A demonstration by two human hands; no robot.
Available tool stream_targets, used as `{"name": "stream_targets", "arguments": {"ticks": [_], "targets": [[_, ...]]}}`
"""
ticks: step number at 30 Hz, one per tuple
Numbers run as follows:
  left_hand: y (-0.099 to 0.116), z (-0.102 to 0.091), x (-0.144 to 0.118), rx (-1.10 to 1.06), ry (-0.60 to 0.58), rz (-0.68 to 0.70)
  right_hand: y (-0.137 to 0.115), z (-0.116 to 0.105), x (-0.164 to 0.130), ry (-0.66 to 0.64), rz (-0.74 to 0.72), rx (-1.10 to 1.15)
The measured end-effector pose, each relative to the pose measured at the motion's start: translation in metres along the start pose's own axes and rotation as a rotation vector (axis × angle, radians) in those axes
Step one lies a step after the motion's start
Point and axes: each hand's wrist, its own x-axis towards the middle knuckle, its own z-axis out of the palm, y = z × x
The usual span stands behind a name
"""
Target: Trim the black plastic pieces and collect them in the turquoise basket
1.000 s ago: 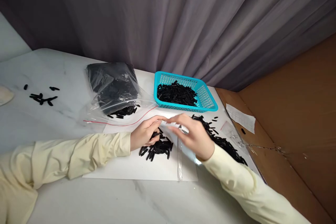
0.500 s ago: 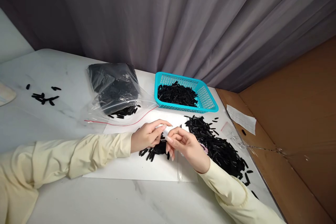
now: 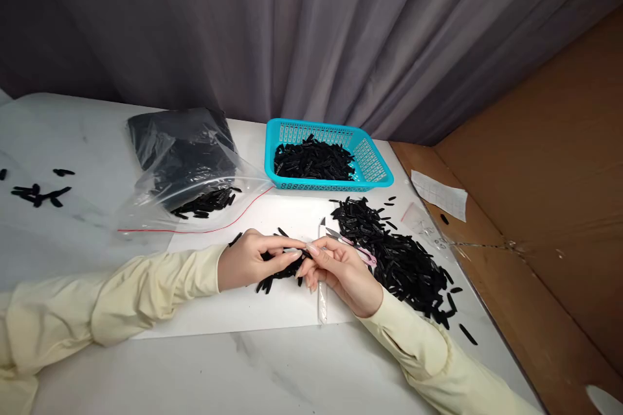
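Observation:
My left hand (image 3: 246, 262) and my right hand (image 3: 343, 272) meet fingertip to fingertip over a small heap of black plastic pieces (image 3: 277, 277) on a white sheet (image 3: 233, 311). The fingers of both hands pinch one black piece between them. My right hand also holds a small pink-handled snipping tool (image 3: 353, 248), its metal tip pointing up and left. A narrow clear bag (image 3: 322, 292) lies flat on the sheet under my right hand.
A large heap of black pieces (image 3: 399, 259) lies to the right. Behind are a teal basket (image 3: 377, 168) of pieces and a clear zip bag (image 3: 180, 168) of them. Loose pieces (image 3: 39, 193) lie far left. A paper slip (image 3: 438, 193) and cardboard wall (image 3: 535, 207) stand right.
The clear bag that both hands held up a second ago now lies on the sheet. My hands have come together low over the small heap. The view has shifted to the right.

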Motion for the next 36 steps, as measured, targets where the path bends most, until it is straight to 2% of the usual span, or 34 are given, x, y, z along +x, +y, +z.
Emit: {"name": "stream_targets", "arguments": {"ticks": [16,24,36], "targets": [[0.0045,-0.0009,0.0008,0.112,0.106,-0.031,0.0013,-0.0042,0.0024,-0.067,0.039,0.146],[0.0057,-0.0014,0.0012,0.099,0.085,-0.052,0.0035,-0.0042,0.0024,-0.073,0.009,0.122],[0.0075,-0.0005,-0.0014,0.106,0.124,0.053,0.0035,-0.0035,0.0023,-0.12,0.046,0.149]]}}
